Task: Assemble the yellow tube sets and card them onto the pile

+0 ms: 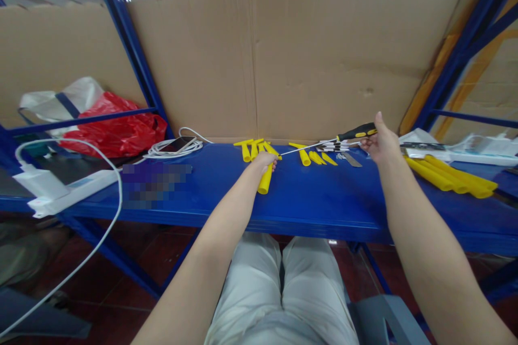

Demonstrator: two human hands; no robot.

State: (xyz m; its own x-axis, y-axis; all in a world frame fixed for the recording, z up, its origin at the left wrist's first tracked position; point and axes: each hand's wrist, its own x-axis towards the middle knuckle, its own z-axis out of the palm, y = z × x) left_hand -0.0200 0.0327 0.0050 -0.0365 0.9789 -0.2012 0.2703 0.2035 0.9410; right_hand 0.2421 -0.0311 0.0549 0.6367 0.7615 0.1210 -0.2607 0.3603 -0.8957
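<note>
My left hand (266,163) is closed around a yellow plastic piece with a tube-shaped handle (264,182), whose round end points towards me. In my right hand (381,141) is a long screwdriver (356,132) with a black and yellow handle. Its thin shaft runs left and slightly down, and the tip is at the yellow piece by my left hand; whether it sits on a screw cannot be made out. Just behind my left hand lie several T-shaped yellow pieces (245,152). Between my hands are another T-shaped yellow piece (303,156) and several flat yellow pieces (316,158).
Long yellow tubes (449,175) lie at the right. Near the middle right are white strips (334,145) and a flat metal blade (351,159). A white power strip (75,191), coiled cable (174,148) and red bag (117,126) occupy the left. Cardboard (324,59) stands behind the blue shelf (324,199).
</note>
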